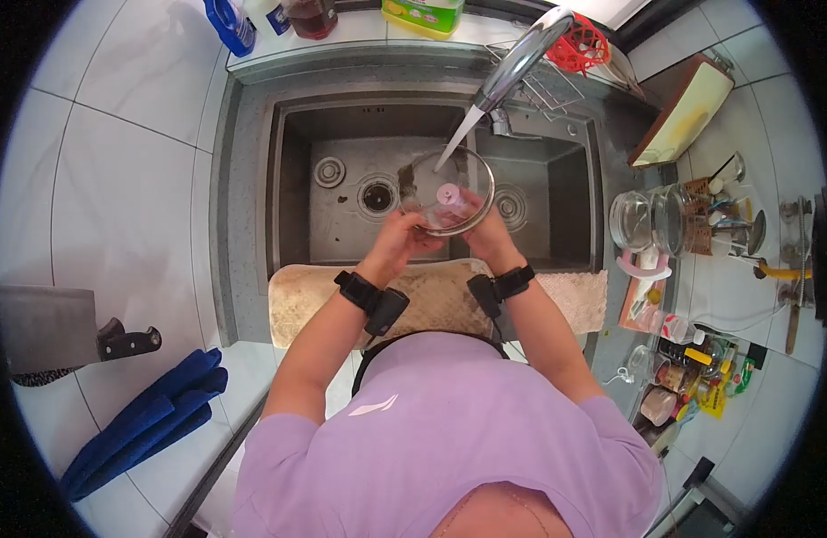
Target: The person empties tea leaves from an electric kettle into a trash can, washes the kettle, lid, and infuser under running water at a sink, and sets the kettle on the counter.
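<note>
A clear glass pot lid [422, 184] with a shiny rim and a round pinkish knob [447, 194] is tilted over the sink. Water [458, 139] runs from the curved chrome faucet [525, 58] onto its glass. My left hand [400, 240] grips the lid's near left edge, fingers closed on it. On the near right side, my right hand [489, 238] holds the rim; some of its fingers show blurred through the glass. The lid spans the divider between both basins of the dark sink [292, 206].
A drain strainer [330, 171] lies in the left basin beside the open drain [377, 195]. A stained mat [297, 309] covers the front edge. Bottles [229, 27] stand behind at left; glass jars [630, 221] are at right. A cleaver [64, 327] and blue towel [149, 421] are far left.
</note>
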Demonstrator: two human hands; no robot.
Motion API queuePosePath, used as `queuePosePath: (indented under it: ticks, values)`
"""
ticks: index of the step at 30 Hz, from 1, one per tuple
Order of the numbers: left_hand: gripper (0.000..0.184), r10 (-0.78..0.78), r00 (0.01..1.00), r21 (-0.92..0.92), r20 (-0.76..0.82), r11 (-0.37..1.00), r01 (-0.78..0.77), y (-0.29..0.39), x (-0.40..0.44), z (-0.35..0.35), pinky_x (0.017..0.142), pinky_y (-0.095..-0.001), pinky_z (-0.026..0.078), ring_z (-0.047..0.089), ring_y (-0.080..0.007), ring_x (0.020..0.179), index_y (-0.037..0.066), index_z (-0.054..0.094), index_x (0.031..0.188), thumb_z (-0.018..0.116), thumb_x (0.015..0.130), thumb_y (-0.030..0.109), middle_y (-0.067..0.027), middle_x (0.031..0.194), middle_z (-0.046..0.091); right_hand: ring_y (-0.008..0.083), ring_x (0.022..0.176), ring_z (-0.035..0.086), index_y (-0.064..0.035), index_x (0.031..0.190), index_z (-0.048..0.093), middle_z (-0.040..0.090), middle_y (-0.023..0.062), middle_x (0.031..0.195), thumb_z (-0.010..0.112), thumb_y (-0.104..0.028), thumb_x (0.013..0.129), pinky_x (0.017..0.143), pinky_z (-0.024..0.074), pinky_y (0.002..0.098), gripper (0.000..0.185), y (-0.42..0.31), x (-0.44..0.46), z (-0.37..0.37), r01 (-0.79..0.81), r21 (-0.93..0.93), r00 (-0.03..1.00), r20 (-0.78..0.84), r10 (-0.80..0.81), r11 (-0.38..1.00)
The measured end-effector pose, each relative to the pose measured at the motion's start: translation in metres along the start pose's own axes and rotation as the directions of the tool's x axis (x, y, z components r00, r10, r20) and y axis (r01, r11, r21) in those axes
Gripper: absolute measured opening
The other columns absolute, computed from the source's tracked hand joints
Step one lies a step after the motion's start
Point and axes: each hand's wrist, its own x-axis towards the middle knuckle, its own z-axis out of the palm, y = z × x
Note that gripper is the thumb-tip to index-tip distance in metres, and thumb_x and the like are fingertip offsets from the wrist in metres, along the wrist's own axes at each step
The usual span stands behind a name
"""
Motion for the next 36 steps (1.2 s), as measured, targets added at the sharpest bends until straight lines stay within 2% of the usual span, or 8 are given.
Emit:
queuePosePath:
  ticks: [6,8,10,12,18,22,25,36]
  values:
    - [0.026,-0.100,0.995,0.026,0.005,0.995,0.100,0.009,0.005,-0.007,0.071,-0.0358,0.053,0.061,-0.0264,0.090,-0.003,0.046,0.103,0.052,0.078,0.005,-0.0213,0.102,0.057,0.0173,0.081,0.060,-0.0004,0.116,0.047,0.059,0.0073,0.096,0.054,-0.011,0.087,0.071,0.0509,0.0306,0.031,-0.009,-0.003,-0.001,-0.022,0.050,0.998,-0.057,0.025,0.999]
    - [0.033,0.337,0.938,0.400,-0.085,0.873,-0.278,-0.007,0.022,-0.017,0.078,-0.0359,0.050,0.056,-0.0291,0.098,-0.002,0.047,0.107,0.054,0.076,0.004,-0.0211,0.110,0.053,0.0143,0.076,0.059,-0.0017,0.111,0.051,0.059,0.0047,0.091,0.053,-0.012,0.088,0.068,0.0504,0.0297,0.025,-0.017,-0.006,0.005,-0.036,-0.029,0.997,-0.074,0.034,0.999]
    - [0.042,0.636,0.763,0.798,0.115,0.398,-0.452,0.003,0.022,-0.012,0.081,-0.0368,0.049,0.053,-0.0305,0.103,0.001,0.045,0.114,0.057,0.073,0.002,-0.0191,0.119,0.048,0.0117,0.072,0.057,-0.0031,0.106,0.055,0.059,0.0022,0.086,0.052,-0.013,0.088,0.066,0.0495,0.0288,0.020,-0.021,-0.006,0.004,-0.099,-0.160,0.992,-0.098,0.084,0.982]
    - [0.055,0.584,0.629,0.858,0.514,-0.352,-0.374,0.029,0.014,-0.010,0.082,-0.0385,0.048,0.050,-0.0307,0.105,0.006,0.042,0.123,0.059,0.071,0.001,-0.0151,0.129,0.041,0.0087,0.065,0.053,-0.0039,0.100,0.059,0.057,-0.0014,0.077,0.052,-0.013,0.088,0.059,0.0444,0.0237,0.017,-0.022,-0.006,0.003,-0.101,-0.187,0.992,-0.094,0.085,0.977]
    - [0.059,-0.042,0.725,0.671,0.687,-0.344,-0.656,0.069,0.026,0.022,0.077,-0.0389,0.049,0.053,-0.0305,0.096,0.007,0.041,0.124,0.058,0.068,0.001,-0.0093,0.135,0.035,0.0058,0.060,0.048,-0.0044,0.099,0.061,0.058,-0.0026,0.076,0.052,-0.013,0.088,0.052,0.0379,0.0212,0.017,-0.026,-0.004,0.000,-0.165,-0.232,0.986,-0.051,0.157,0.959]
    - [0.057,-0.033,0.757,0.676,0.653,-0.425,-0.602,0.074,0.037,0.026,0.075,-0.0405,0.049,0.054,-0.0310,0.095,0.007,0.041,0.124,0.056,0.069,0.001,-0.0108,0.134,0.037,0.0087,0.077,0.059,-0.0033,0.108,0.057,0.062,0.0021,0.091,0.060,-0.013,0.084,0.063,0.0482,0.0220,0.025,-0.033,-0.004,-0.004,-0.213,-0.338,0.973,0.016,0.231,0.917]
    - [0.049,-0.011,0.747,0.673,0.665,-0.425,-0.605,0.070,0.048,0.016,0.073,-0.0420,0.048,0.053,-0.0324,0.094,0.004,0.043,0.118,0.055,0.070,0.002,-0.0134,0.122,0.044,0.0048,0.062,0.049,-0.0042,0.102,0.061,0.061,-0.0008,0.086,0.053,-0.013,0.087,0.053,0.0369,0.0197,0.019,-0.035,-0.007,0.004,-0.216,-0.333,0.972,0.019,0.236,0.918]
    - [0.018,0.103,0.785,0.768,0.611,-0.320,-0.555,0.053,0.049,-0.026,0.070,-0.0429,0.044,0.051,-0.0342,0.084,0.002,0.055,0.086,0.059,0.070,0.010,-0.0143,0.082,0.052,0.0060,0.070,0.054,-0.0037,0.099,0.062,0.061,-0.0018,0.085,0.056,-0.018,0.086,0.061,0.0434,0.0215,0.020,-0.034,0.015,0.017,-0.003,-0.442,1.000,-0.021,-0.006,0.897]
